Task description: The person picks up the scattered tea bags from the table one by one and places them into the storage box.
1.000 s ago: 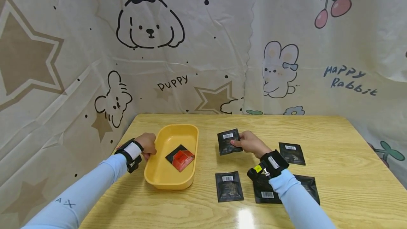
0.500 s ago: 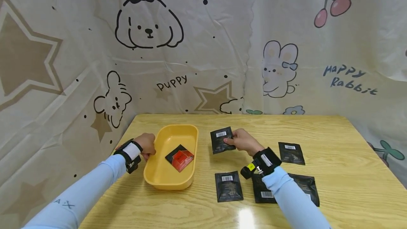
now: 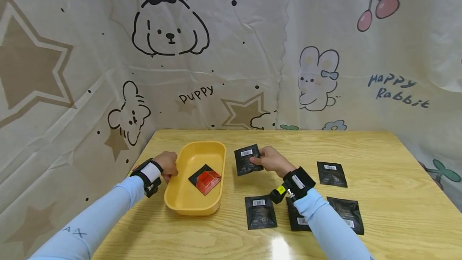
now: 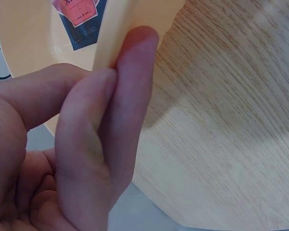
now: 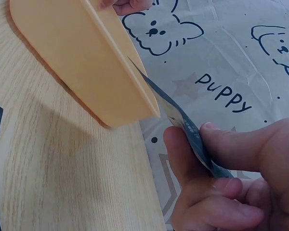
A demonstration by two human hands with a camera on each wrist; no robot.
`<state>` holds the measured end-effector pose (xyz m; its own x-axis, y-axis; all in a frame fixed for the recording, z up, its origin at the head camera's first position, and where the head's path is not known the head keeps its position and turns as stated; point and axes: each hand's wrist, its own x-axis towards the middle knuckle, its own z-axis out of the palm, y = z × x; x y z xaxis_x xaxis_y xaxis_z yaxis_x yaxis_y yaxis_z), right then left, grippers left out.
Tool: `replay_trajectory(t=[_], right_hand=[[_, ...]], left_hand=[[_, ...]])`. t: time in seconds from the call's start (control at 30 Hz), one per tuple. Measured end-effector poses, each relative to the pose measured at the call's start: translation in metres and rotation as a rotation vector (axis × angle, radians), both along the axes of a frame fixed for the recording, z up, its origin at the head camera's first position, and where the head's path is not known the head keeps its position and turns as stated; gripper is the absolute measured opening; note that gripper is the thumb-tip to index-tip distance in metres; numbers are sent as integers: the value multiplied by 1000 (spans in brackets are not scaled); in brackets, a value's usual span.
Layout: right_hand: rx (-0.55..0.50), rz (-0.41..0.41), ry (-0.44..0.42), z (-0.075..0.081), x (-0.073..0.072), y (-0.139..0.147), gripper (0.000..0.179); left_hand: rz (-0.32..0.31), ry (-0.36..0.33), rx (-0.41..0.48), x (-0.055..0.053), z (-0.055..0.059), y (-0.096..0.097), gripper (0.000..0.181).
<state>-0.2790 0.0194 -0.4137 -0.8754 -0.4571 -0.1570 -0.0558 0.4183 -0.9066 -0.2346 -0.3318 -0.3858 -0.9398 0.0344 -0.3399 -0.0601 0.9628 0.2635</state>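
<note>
My left hand [image 3: 167, 164] pinches the left rim of a yellow plastic tub [image 3: 175, 202]; in the left wrist view thumb and fingers clasp that wall from both sides. Inside the tub lies a flat sachet [image 3: 205, 179], black at one corner and red over most of its face. Raised above the table, a black sachet [image 3: 245, 159] with a barcode label is pinched between thumb and fingers of my right hand [image 3: 274, 159], just right of the tub. The right wrist view shows this sachet [image 5: 195, 137] edge-on, its far corner overlapping the tub's rim.
Several more black sachets lie on the wooden table [image 3: 390, 163]: one in front of the tub's right side [image 3: 260, 212], one at the back right [image 3: 331, 174], one at the front right [image 3: 346, 214] and one partly under the right forearm [image 3: 297, 216]. A printed curtain [image 3: 231, 51] hangs behind.
My right hand has carried the black sachet left, closer to the tub, with its forearm following. My left hand and the tub have stayed where they were.
</note>
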Motion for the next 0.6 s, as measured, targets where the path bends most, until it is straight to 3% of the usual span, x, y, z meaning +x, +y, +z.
replay_trajectory(t=[0.6], right_hand=[[-16, 21, 9, 2, 3, -19, 17]], left_hand=[[1, 18, 10, 4, 4, 2, 10]])
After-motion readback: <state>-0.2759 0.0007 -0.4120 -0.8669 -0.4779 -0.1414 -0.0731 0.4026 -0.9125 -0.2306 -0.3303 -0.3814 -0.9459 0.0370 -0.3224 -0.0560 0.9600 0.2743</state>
